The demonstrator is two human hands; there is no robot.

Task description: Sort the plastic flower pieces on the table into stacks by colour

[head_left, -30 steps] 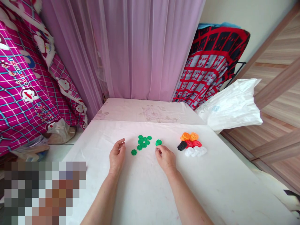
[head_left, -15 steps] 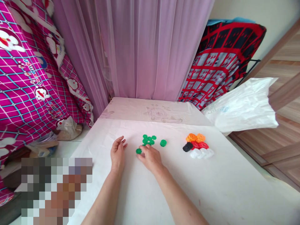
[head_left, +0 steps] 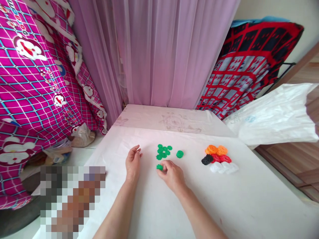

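My right hand [head_left: 173, 175] is closed in a pinch, thumb and forefinger on the edge of a small green crocheted piece [head_left: 159, 167]. Just beyond it, a cluster of several green crocheted pieces [head_left: 163, 152] lies flat on the white-covered table [head_left: 149, 205], with a gap at its middle. A thicker round green piece [head_left: 179, 154] sits apart to the right of that cluster. To the left, my left hand [head_left: 133, 163] rests on its side, holding nothing, its fingers loosely bent and apart from the thumb.
Further right lie orange [head_left: 215, 150], red [head_left: 221, 158], black [head_left: 207, 159] and white crocheted pieces [head_left: 224, 167], close together. A white plastic bag [head_left: 279, 114] overhangs the table's right edge. A lilac curtain [head_left: 164, 53] hangs behind, and pink checked fabric [head_left: 50, 83] is at left.
My right hand has drawn the small green piece toward me and slightly right, away from the cluster, and now pinches it. My left hand keeps its pose. The camera view has turned slightly left.
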